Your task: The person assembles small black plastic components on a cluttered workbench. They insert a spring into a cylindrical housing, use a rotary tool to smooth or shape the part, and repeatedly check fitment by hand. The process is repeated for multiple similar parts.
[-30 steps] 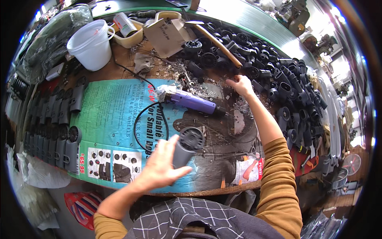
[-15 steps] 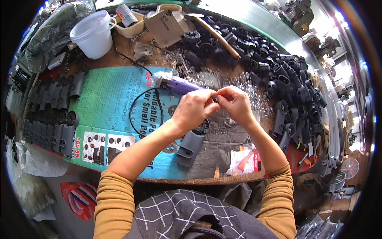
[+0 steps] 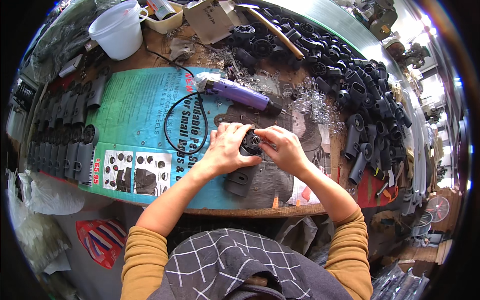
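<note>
A grey plastic part (image 3: 239, 182) with a round black end lies on the printed cardboard before me. My left hand (image 3: 226, 149) grips that round end, thumb on the near side and fingers on the far side. Over the same end, my right hand (image 3: 284, 149) pinches a small shiny metal coil (image 3: 256, 140), which looks like a spring, against the hub. Its lower edge is hidden by my fingers. Just beyond my hands rests a purple electric screwdriver (image 3: 240, 95), its bit pointing right and its black cord looping to the left.
Loose metal springs (image 3: 316, 104) are heaped beyond my right hand. Black plastic parts (image 3: 367, 95) pile up at the right and back, a wooden-handled tool (image 3: 275, 32) on them. Grey parts stand in rows (image 3: 62, 152) at the left. A white bucket (image 3: 117, 37) stands far left.
Both hands have come down and nearer, from meeting beside the screwdriver to the grey part's round end. The left now grips it; the coil shows at the right fingertips. The screwdriver is uncovered.
</note>
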Motion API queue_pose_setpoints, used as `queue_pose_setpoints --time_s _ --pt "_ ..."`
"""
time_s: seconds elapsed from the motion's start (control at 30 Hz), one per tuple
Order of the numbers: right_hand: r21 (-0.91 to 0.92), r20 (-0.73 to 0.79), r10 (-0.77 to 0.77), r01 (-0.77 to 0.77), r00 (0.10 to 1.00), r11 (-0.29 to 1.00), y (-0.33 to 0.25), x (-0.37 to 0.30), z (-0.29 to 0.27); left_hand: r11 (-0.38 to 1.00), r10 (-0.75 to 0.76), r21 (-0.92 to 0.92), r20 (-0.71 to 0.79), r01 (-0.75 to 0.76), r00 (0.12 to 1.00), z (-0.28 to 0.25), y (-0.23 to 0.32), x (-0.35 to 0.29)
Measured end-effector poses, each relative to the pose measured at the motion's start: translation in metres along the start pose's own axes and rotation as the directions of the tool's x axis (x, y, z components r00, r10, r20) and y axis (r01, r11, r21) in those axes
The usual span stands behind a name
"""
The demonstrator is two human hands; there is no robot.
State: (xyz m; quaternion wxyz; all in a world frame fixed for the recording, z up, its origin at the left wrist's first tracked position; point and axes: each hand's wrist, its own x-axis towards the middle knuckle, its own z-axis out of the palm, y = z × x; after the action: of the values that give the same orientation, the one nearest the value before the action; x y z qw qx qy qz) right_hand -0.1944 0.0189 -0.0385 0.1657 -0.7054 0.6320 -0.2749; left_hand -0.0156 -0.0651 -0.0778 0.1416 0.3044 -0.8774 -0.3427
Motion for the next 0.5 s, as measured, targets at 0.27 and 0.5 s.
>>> queue_pose_setpoints --time_s 0.27,0.5 --pt "-0.067 0.067 -0.062 0.067 0.996 0.996 -0.01 0.006 0.012 0.994 -0.113 -0.012 -0.175 0.113 0.978 0.019 0.006 -0.015" --pt "-0.075 -0.257 0.059 -0.081 0.965 0.994 0.05 0.056 -0.038 0.99 -0.138 -0.02 -0.196 0.137 0.971 0.015 0.013 -0.028"
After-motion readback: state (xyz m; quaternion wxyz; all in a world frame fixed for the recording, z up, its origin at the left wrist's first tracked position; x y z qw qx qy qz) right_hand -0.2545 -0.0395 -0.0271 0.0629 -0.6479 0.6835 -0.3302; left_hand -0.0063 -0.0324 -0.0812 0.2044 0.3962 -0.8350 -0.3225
